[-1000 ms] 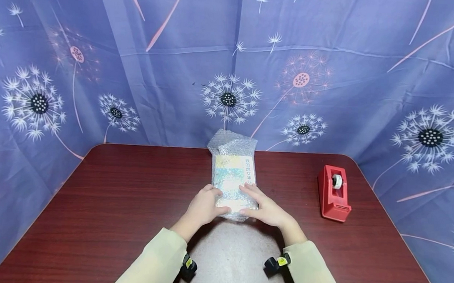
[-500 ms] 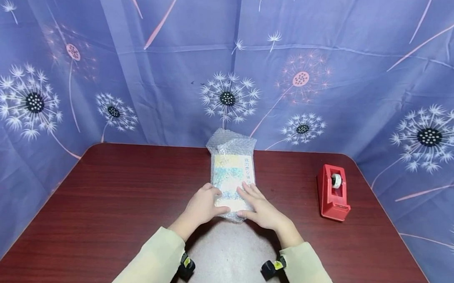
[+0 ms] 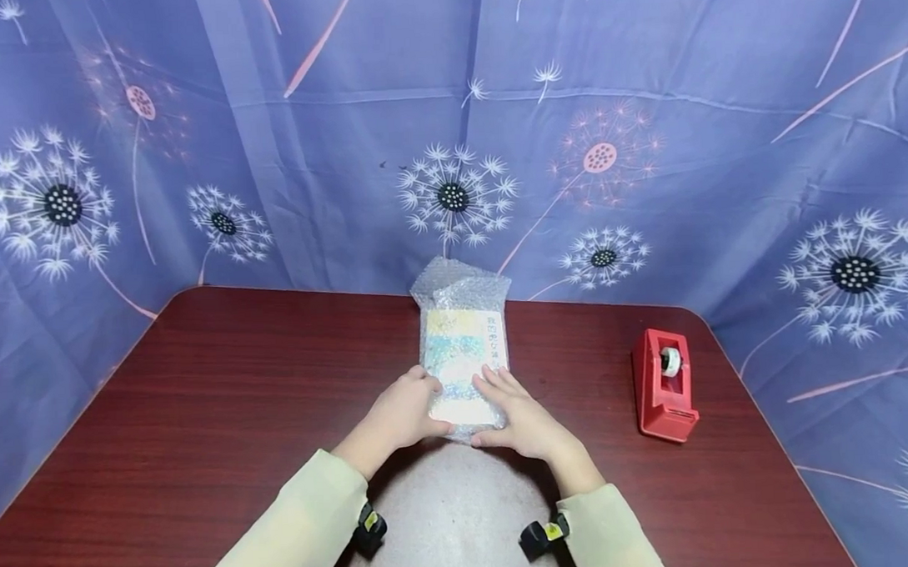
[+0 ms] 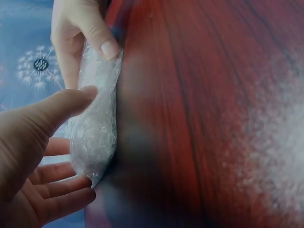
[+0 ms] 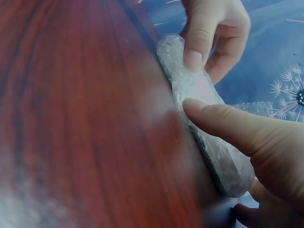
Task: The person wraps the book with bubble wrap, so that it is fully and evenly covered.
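A book wrapped in bubble wrap [image 3: 460,350] lies on the table, its yellow, blue and white cover showing through. The loose end of the wrap [image 3: 461,285] points to the far edge. My left hand [image 3: 400,412] holds the near left corner, thumb on the near edge and fingers along the side. At the near right corner, my right hand [image 3: 530,423] has its fingers spread over the top and its thumb at the near edge. Both wrist views show the thumbs pressing the puffy near end [image 4: 97,118]. The book's underside is hidden.
A red tape dispenser [image 3: 664,389] with a white roll stands on the right of the dark red wooden table [image 3: 276,348]. A blue curtain with dandelion print [image 3: 330,171] hangs behind and at both sides.
Both thumbs have slid slightly down to the near edge of the wrapped book, and the right fingers have shifted a little. The view has moved slightly; the dispenser stays put.
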`<state>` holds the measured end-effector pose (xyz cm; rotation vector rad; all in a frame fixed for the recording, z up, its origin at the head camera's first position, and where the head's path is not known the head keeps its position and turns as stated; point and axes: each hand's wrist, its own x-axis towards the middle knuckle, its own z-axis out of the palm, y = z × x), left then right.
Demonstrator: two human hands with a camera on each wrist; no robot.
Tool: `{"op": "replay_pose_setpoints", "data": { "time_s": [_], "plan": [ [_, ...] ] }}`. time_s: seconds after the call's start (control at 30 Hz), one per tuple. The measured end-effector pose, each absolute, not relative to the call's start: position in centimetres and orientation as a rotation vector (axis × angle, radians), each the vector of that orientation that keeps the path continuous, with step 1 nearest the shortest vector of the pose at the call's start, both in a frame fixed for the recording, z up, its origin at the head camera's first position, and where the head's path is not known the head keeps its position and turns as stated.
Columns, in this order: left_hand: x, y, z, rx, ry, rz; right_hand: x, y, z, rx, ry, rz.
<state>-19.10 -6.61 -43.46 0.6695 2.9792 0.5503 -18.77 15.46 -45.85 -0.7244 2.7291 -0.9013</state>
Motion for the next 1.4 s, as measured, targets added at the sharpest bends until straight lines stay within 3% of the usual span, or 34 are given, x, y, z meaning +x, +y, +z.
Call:
{"op": "replay_pose_setpoints", "data": {
  "time_s": [0.7, 1.13, 1.4],
  "plan": [
    [-20.0, -6.1, -43.0, 0.839, 2.981, 0.430, -18.9, 15.1, -45.5, -0.702, 2.951, -0.696],
    [-20.8, -7.0, -44.1, 0.611, 2.982, 0.702, -18.6, 14.9, -45.8, -0.705, 2.905, -0.711],
    [-23.1, -7.2, -44.8, 0.487, 2.934, 0.916, -18.4, 14.8, -45.5, -0.714, 2.897, -0.705]
  ]
}}
